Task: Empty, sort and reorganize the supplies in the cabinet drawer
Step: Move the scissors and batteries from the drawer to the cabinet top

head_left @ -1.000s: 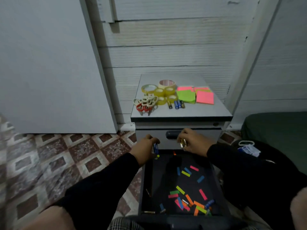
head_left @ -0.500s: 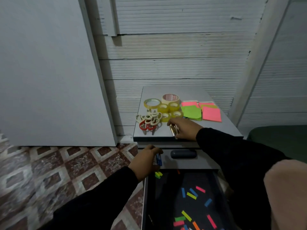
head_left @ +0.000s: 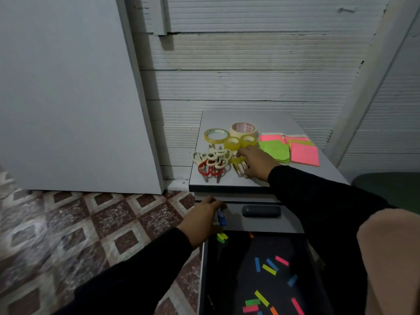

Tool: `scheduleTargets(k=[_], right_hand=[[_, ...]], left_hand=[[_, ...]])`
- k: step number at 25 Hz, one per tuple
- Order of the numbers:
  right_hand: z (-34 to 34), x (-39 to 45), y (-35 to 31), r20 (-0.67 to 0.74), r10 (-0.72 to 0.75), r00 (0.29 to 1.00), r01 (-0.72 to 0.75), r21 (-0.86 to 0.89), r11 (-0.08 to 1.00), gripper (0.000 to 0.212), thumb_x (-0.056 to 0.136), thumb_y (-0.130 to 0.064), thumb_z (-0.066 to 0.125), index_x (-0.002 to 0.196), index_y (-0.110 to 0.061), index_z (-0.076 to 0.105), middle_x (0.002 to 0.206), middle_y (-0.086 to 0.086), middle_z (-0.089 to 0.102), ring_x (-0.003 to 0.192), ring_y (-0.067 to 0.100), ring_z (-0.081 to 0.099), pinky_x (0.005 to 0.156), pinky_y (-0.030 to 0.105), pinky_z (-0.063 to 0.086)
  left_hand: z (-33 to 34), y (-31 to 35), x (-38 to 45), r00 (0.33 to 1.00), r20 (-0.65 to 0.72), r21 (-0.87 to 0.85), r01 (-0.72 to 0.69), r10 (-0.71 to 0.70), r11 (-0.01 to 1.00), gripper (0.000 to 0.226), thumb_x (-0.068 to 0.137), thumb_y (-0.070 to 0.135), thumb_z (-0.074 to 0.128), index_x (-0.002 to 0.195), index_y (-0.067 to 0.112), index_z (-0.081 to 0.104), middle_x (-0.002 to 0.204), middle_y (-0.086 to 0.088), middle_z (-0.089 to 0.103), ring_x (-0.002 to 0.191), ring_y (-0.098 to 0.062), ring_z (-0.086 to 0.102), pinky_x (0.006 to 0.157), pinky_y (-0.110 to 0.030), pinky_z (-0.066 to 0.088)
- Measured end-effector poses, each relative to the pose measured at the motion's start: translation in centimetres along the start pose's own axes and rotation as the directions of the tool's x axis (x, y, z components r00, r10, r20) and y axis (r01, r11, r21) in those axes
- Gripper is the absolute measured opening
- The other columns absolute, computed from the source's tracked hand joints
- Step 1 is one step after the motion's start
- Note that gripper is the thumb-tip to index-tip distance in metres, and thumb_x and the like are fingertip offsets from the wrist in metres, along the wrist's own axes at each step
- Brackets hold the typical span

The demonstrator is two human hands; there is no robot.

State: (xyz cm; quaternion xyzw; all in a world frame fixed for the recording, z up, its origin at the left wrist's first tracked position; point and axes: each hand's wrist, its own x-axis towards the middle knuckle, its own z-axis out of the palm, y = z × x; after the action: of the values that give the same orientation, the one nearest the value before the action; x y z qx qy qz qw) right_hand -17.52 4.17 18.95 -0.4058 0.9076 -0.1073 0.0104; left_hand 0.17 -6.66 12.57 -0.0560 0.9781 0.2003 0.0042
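The open drawer (head_left: pixel 204 269) is dark inside and strewn with several coloured sticky flags (head_left: pixel 269 269). On the grey cabinet top (head_left: pixel 250 119) lie tape rolls (head_left: pixel 241 135), scissors (head_left: pixel 212 162) and sticky note pads (head_left: pixel 291 148). My right hand (head_left: pixel 256 162) rests on the cabinet top with its fingers over gold-coloured batteries (head_left: pixel 241 168) beside the scissors. My left hand (head_left: pixel 204 217) hangs at the drawer's left front corner and grips blue batteries (head_left: pixel 221 218) and some green flags (head_left: pixel 221 237).
A dark handle (head_left: pixel 261 211) sits on the drawer front above the open drawer. A white panel (head_left: pixel 68 87) leans to the left over a patterned tile floor (head_left: pixel 79 235). My knee (head_left: pixel 391 258) is at the right edge.
My right hand rose from the drawer to the cabinet top with the gold-coloured batteries and now has them down beside the scissors. My left hand stayed by the drawer corner.
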Motion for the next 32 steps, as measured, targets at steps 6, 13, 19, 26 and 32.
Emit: scheduleTargets(k=[6,13,19,26,32], right_hand=[[0.7,-0.6,0.5,-0.06,0.02,0.998,-0.018,0.029,0.999,0.057,0.075,-0.008,0.073,0.126,-0.013,0.047,0.13,0.01,0.046,0.11,0.029,0.052,0.088,0.034,0.045],[0.8,-1.4,1.1,-0.111,0.05,0.993,-0.035,0.131,0.991,0.055,0.075,-0.006,0.073,0.124,-0.012,0.049,0.131,0.01,0.045,0.112,0.029,0.052,0.088,0.031,0.042],[-0.1,-2.9,2.9,-0.125,0.089,0.988,-0.059,0.224,0.973,0.052,0.077,-0.01,0.073,0.123,-0.009,0.049,0.122,0.012,0.048,0.108,0.027,0.051,0.078,0.024,0.034],[0.2,-5.7,6.1,-0.242,0.138,0.96,-0.076,0.248,0.966,0.044,0.083,-0.015,0.067,0.124,-0.01,0.049,0.124,0.01,0.047,0.099,0.029,0.055,0.077,0.03,0.04],[0.0,-7.2,8.2,-0.245,0.171,0.954,-0.104,0.265,0.959,0.047,0.085,-0.018,0.065,0.127,-0.012,0.047,0.129,0.008,0.045,0.097,0.027,0.056,0.078,0.032,0.042]], left_hand=[[-0.4,0.4,0.5,1.0,-0.014,0.0,0.0,0.0,1.0,0.055,0.083,0.022,0.068,0.133,0.021,0.047,0.133,-0.003,0.042,0.106,-0.021,0.057,0.085,-0.02,0.041],[-1.3,1.6,1.2,0.999,-0.034,0.03,-0.03,0.031,0.999,0.051,0.083,0.023,0.069,0.13,0.022,0.05,0.131,-0.003,0.043,0.105,-0.021,0.057,0.082,-0.02,0.041],[-4.1,4.0,4.6,0.992,-0.11,0.078,-0.052,0.061,0.996,0.054,0.082,0.021,0.07,0.132,0.019,0.05,0.131,-0.008,0.047,0.108,-0.026,0.056,0.092,-0.032,0.046],[-5.5,6.1,11.3,0.998,-0.068,0.239,0.02,-0.004,0.971,0.054,0.086,0.023,0.065,0.136,0.015,0.045,0.131,-0.013,0.044,0.117,-0.03,0.051,0.095,-0.034,0.041],[-5.0,6.1,12.9,0.995,-0.066,0.324,0.094,-0.076,0.941,0.061,0.085,0.023,0.065,0.14,0.021,0.04,0.135,-0.011,0.045,0.121,-0.03,0.05,0.094,-0.039,0.044]])
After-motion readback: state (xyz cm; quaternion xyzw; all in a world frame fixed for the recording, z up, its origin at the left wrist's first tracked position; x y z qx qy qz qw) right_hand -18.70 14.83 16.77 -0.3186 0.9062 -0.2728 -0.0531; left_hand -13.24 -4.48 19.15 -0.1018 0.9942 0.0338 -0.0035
